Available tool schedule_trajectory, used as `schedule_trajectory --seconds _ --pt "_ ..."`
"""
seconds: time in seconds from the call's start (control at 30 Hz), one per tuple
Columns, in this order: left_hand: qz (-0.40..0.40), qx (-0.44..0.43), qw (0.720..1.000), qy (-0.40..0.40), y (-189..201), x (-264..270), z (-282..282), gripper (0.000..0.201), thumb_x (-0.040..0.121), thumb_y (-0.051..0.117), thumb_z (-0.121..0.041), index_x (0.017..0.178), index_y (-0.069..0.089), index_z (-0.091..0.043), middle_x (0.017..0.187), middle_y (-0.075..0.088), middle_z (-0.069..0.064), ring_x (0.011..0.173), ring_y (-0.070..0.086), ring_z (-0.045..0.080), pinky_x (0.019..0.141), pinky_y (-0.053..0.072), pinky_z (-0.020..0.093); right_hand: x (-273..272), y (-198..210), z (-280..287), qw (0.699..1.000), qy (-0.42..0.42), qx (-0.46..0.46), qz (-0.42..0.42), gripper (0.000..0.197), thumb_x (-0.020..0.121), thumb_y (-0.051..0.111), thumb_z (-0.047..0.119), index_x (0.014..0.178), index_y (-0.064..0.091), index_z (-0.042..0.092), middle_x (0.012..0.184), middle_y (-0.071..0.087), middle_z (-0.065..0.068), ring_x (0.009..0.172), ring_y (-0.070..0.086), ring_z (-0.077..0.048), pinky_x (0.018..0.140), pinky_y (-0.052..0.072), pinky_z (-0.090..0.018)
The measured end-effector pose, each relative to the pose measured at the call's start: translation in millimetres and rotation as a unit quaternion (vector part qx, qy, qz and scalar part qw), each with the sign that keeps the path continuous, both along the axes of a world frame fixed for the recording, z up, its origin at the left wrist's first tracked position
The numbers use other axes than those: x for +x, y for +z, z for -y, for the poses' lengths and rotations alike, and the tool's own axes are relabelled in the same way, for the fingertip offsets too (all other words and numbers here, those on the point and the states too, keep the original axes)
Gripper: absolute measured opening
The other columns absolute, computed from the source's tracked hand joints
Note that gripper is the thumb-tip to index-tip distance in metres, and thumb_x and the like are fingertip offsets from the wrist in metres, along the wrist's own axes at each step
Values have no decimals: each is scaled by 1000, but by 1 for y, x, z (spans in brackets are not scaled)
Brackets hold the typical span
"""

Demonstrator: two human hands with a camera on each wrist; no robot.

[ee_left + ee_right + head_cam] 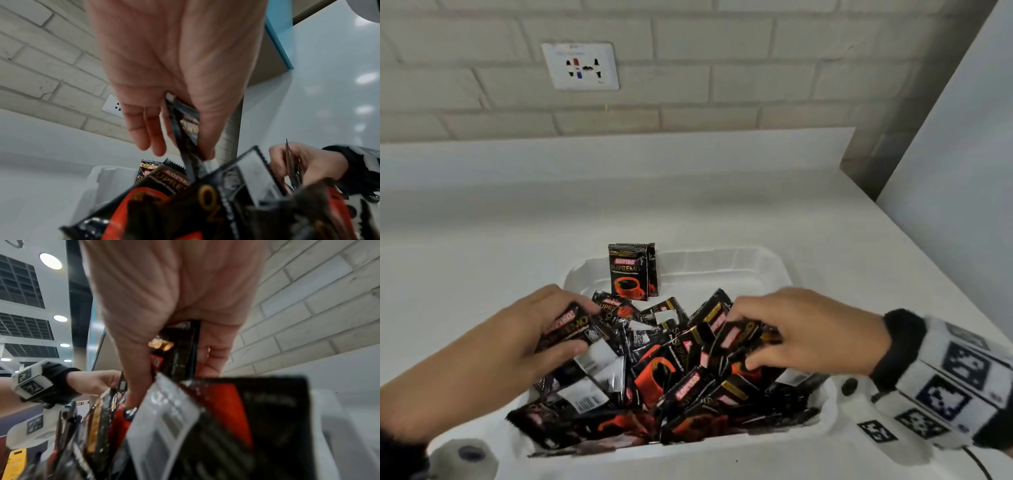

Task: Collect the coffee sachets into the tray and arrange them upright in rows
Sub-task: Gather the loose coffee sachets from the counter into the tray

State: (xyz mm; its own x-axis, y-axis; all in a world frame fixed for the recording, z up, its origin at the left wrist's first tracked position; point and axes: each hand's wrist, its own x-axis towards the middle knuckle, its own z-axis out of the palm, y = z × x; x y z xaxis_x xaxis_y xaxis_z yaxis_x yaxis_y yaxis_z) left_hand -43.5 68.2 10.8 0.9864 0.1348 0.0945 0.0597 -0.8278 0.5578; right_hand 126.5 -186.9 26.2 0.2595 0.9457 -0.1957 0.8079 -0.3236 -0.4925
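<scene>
My left hand [541, 329] pinches one sachet [571, 330] over the tray's [767, 263] left side; the loose heap [664, 373] fills the middle, only a few upright sachets [631, 270] stand at the far wall; my right hand [801, 332] grips another sachet [739, 337]. Mostly unsorted, I reckon.

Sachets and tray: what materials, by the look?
Coffee sachets: likely glossy printed foil or plastic film; they show sharp highlights, crinkles and serrated sealed edges. Tray: looks like white matte foam or thin moulded plastic, with soft rounded rim and ribbed wall; which one the pictures leave open.
</scene>
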Motion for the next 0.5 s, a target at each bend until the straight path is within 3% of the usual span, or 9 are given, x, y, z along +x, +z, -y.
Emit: schedule_trajectory --seconds 0.07,0.1,0.17,0.27,0.33,0.4,0.43,0.5 --pt "-28 -7 999 -31 -4 -3 -4 41 65 50 -80 103 44 -66 103 48 -33 94 51 -10 72 38 2 -1 -6 2 999 11 -33 10 34 87 60 36 118 47 36 104 66 6 87 61 -11 80 48 -33" --pt "-32 -2 999 -42 -6 -4 -6 46 63 43 -85 104 44 -65 104 46 -34 97 49 -10 74 38 3 -2 -5 2 1000 5 -30 3 33 87 59 36 118 48 34 103 66 6 87 61 -11 80 48 -34" --pt "-34 -6 998 -54 -10 -6 -7 46 63 41 -85 104 44 -64 103 44 -34 99 46 -10 76 38 4 -2 2 3 999 -21 11 -39 24 88 60 32 111 52 32 100 66 7 86 62 -10 79 49 -35" --pt "-15 19 997 -70 -13 -7 -5 41 70 40 -83 104 48 -61 103 42 -33 100 43 -9 78 35 1 -4 6 8 993 -47 62 -87 22 90 57 25 101 48 41 97 66 7 85 61 -9 77 49 -32" --pt "-4 44 995 -86 -18 -9 0 35 77 39 -77 106 47 -60 110 38 -32 106 40 -9 83 34 2 -10 -1 11 998 -10 30 -55 23 92 51 25 106 43 42 103 59 12 94 51 -3 82 44 -25" --pt "-6 60 993 -100 -23 -10 5 34 80 34 -77 110 41 -62 121 32 -34 113 33 -11 86 38 12 -14 -11 14 1000 13 5 -19 26 93 48 27 116 42 38 110 49 17 103 38 -1 89 36 -18" --pt "-2 72 992 -100 -28 -10 7 37 80 32 -77 113 40 -63 125 28 -35 116 29 -13 79 42 17 -14 -13 15 1000 9 0 -19 29 92 48 29 120 41 36 112 45 20 107 34 0 92 32 -17" --pt "1 81 993 -90 -28 -11 10 44 80 29 -78 121 36 -63 130 22 -38 119 23 -15 71 39 15 -12 -11 16 999 -11 0 -42 36 89 48 39 123 36 40 111 36 31 110 29 6 95 29 -14"
